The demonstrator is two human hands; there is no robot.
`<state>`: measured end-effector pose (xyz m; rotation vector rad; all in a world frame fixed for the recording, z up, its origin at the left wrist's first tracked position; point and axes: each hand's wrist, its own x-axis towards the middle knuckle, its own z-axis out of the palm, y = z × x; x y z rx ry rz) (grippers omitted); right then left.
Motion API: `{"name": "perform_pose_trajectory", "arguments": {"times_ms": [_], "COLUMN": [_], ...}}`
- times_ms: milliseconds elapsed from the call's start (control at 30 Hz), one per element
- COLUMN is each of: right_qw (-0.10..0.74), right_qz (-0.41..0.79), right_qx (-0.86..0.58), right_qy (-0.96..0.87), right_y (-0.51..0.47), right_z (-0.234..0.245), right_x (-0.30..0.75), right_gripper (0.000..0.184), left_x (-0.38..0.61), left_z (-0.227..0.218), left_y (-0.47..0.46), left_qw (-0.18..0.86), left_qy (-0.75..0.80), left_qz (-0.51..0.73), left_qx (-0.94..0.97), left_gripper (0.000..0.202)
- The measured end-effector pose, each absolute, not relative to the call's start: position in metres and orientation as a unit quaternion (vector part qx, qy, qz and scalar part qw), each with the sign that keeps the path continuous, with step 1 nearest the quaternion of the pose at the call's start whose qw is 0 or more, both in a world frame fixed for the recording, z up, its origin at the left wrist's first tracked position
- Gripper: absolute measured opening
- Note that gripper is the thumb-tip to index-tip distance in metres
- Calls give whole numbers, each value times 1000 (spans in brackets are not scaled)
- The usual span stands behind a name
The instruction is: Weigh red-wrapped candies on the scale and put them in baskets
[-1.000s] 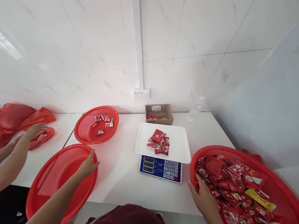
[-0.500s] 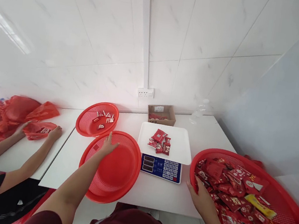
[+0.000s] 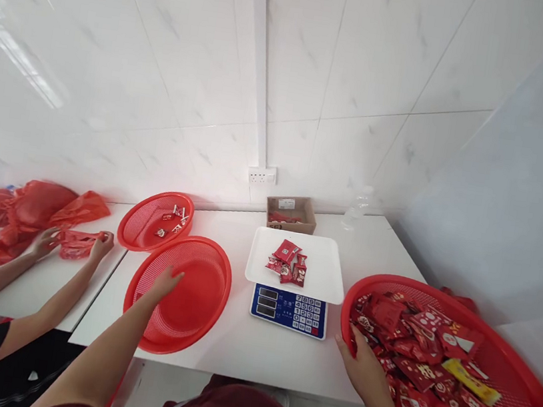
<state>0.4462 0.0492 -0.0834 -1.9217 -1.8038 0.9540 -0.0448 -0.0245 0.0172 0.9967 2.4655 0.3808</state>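
Note:
My left hand lies flat and open inside an empty red mesh basket on the white table. My right hand rests on the near left rim of a large red basket filled with several red snack packets, fingers curled over the edge; whether it grips a packet I cannot make out. Between the baskets stands a blue scale with a white tray holding several red packets.
A smaller red basket with a few small sweets stands behind the empty one. A cardboard box and a clear bottle stand by the wall. At the left, another person's hands handle red plastic bags.
My left hand pulled the empty red basket up onto the table and toward the middle, then slid it slightly back left. My right hand stayed on the big basket's rim.

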Motion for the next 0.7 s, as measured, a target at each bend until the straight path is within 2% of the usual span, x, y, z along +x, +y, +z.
{"name": "perform_pose_trajectory", "arguments": {"times_ms": [167, 233, 333, 467, 533, 700], "right_qw": [165, 169, 190, 251, 258, 159], "right_qz": [339, 324, 275, 124, 93, 134], "right_qx": [-675, -678, -672, -661, -646, -633], "right_qy": [-634, -638, -661, -696, -713, -746], "right_y": [51, 50, 49, 50, 56, 88], "right_z": [-87, -92, -97, -85, -71, -34], "right_x": [447, 449, 450, 431, 405, 315], "right_gripper": [77, 75, 71, 65, 63, 61], "left_x": [22, 51, 77, 83, 79, 66], "left_z": [-4, -14, -21, -14, -8, 3], "left_y": [-60, -62, -47, -14, -2, -4], "left_qw": [408, 391, 337, 356, 355, 359], "left_qy": [769, 756, 771, 726, 712, 691], "left_qz": [95, 60, 33, -10, -30, -44], "left_qx": [484, 521, 539, 589, 605, 626], "left_gripper": [70, 76, 71, 74, 75, 77]}}
